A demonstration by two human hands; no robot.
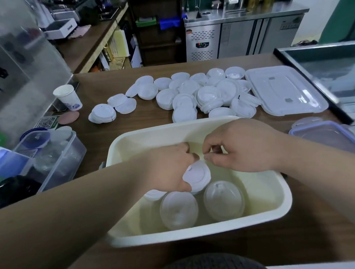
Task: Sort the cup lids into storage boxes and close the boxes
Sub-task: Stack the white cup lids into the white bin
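Observation:
A cream storage box [281,193] stands open on the brown table in front of me. Inside it my left hand [170,167] grips a stack of white cup lids [198,176]. My right hand [238,146] hovers just above that stack with its fingers curled, pinching at the top of it. Two stacks of clear domed lids [179,211] [223,201] lie in the box near its front wall. Several loose white lids [191,95] are spread over the table behind the box. The box's translucent cover [282,91] lies flat at the right.
A clear storage box [57,158] with lids and a blue disc stands at the left. A paper cup [68,97] is behind it. A second clear container with a purple-edged cover [327,136] sits at the right, beside a glass case [322,67].

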